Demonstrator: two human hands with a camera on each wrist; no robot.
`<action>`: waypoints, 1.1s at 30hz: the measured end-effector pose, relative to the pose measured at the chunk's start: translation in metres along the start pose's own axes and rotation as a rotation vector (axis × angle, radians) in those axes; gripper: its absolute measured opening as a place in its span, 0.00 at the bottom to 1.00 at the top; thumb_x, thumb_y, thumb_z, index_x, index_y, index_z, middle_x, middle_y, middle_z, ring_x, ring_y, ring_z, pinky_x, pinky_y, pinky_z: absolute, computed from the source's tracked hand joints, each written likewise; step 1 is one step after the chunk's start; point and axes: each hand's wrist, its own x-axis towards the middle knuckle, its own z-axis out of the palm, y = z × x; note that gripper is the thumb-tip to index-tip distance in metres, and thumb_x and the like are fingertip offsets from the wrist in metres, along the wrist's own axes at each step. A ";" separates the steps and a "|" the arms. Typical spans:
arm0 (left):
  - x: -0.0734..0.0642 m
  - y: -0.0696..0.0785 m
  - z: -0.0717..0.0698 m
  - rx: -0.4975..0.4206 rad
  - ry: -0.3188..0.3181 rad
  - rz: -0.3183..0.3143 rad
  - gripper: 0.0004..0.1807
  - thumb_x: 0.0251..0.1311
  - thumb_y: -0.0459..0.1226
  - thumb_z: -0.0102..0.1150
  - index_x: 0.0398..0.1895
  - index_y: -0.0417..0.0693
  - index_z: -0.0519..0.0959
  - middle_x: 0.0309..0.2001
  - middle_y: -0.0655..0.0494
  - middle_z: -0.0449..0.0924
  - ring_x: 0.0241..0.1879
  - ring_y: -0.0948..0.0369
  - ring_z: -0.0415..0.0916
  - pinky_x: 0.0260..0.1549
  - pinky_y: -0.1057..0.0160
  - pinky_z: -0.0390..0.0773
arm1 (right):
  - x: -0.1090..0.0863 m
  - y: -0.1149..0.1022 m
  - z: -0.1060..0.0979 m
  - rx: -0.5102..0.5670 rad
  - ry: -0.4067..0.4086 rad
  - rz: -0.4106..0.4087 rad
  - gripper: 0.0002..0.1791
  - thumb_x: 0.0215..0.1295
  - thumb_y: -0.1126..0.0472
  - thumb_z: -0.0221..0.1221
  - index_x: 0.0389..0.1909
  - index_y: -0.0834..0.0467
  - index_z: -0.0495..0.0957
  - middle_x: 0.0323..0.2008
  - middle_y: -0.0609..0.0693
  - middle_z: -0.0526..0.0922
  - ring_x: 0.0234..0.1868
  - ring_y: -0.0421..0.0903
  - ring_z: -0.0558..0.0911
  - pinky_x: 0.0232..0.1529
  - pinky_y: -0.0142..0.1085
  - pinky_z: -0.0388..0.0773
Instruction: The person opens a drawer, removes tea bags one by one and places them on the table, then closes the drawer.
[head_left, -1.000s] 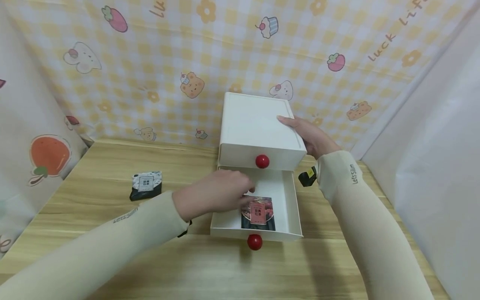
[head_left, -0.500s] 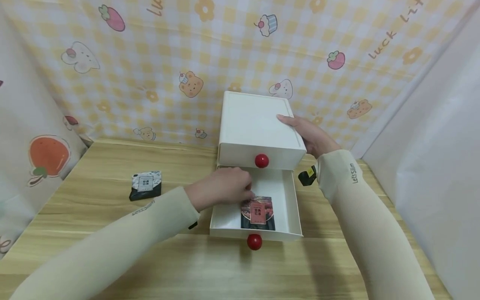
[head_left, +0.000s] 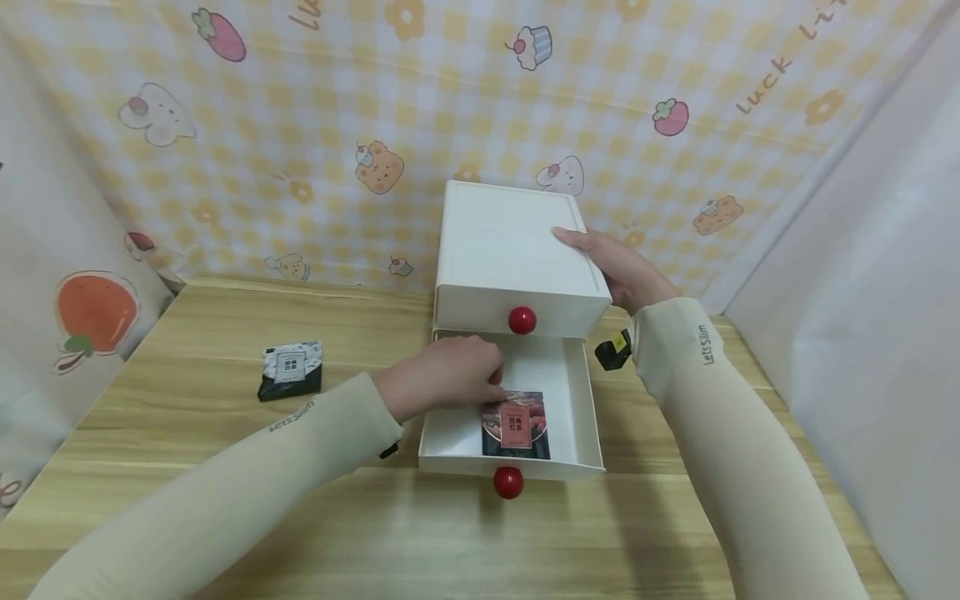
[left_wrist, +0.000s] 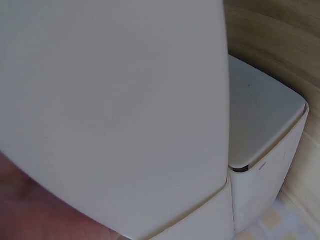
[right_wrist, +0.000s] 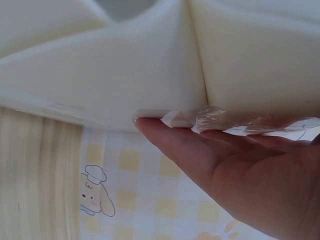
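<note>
A white two-drawer box [head_left: 517,237] stands on the table with its lower drawer [head_left: 573,417] pulled out. Inside the drawer lies a red and black tea sachet [head_left: 516,427], flat, label up. My left hand [head_left: 453,371] reaches in from the left, its fingers curled and pinching the sachet's upper left corner; some fingertips are hidden. In the left wrist view, only part of the left hand [left_wrist: 45,215] shows beside a white wall. My right hand [head_left: 618,262] holds the box's right side, thumb on top; the right wrist view shows its fingers [right_wrist: 175,145] along the white surface.
A white and black tea sachet [head_left: 291,371] lies on the wooden table [head_left: 360,525] at the left. Red round knobs [head_left: 522,320] sit on both drawer fronts. A checked cloth [head_left: 315,125] hangs behind the box, with pale sheets [head_left: 847,250] at the sides.
My left hand's reaching fingers have drawn back and curled at the sachet's upper left corner. The sachet, drawer and right hand stay in place.
</note>
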 end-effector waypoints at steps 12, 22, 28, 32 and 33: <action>0.004 -0.008 -0.001 -0.211 -0.046 0.116 0.11 0.62 0.44 0.69 0.24 0.53 0.81 0.25 0.60 0.80 0.27 0.64 0.73 0.31 0.67 0.72 | 0.000 0.000 0.000 0.024 0.001 0.004 0.42 0.74 0.35 0.48 0.81 0.41 0.42 0.60 0.55 0.74 0.47 0.46 0.85 0.45 0.43 0.86; 0.000 -0.006 -0.002 -0.297 -0.094 0.181 0.08 0.65 0.42 0.65 0.29 0.51 0.82 0.27 0.59 0.81 0.27 0.65 0.74 0.30 0.69 0.73 | -0.001 -0.001 -0.001 0.017 0.003 0.010 0.43 0.74 0.35 0.49 0.81 0.41 0.42 0.59 0.54 0.74 0.46 0.45 0.85 0.45 0.42 0.86; -0.004 -0.004 0.001 -0.384 -0.132 0.205 0.03 0.64 0.36 0.66 0.36 0.47 0.85 0.29 0.58 0.84 0.27 0.65 0.79 0.29 0.70 0.77 | -0.001 -0.001 -0.001 0.019 -0.001 0.015 0.43 0.73 0.34 0.50 0.81 0.41 0.42 0.58 0.55 0.74 0.46 0.46 0.86 0.44 0.43 0.86; -0.008 -0.001 0.002 -0.372 -0.101 0.217 0.02 0.64 0.36 0.66 0.37 0.48 0.85 0.29 0.59 0.83 0.27 0.66 0.78 0.28 0.70 0.76 | -0.001 -0.001 -0.001 0.021 0.000 0.015 0.43 0.73 0.35 0.49 0.81 0.42 0.42 0.58 0.55 0.74 0.45 0.45 0.86 0.43 0.43 0.86; -0.010 -0.001 0.002 -0.366 -0.088 0.221 0.02 0.64 0.36 0.66 0.37 0.48 0.85 0.30 0.60 0.84 0.28 0.66 0.78 0.29 0.70 0.76 | -0.001 -0.001 -0.001 0.022 0.001 0.014 0.43 0.73 0.35 0.49 0.81 0.42 0.42 0.57 0.55 0.74 0.45 0.45 0.86 0.43 0.42 0.86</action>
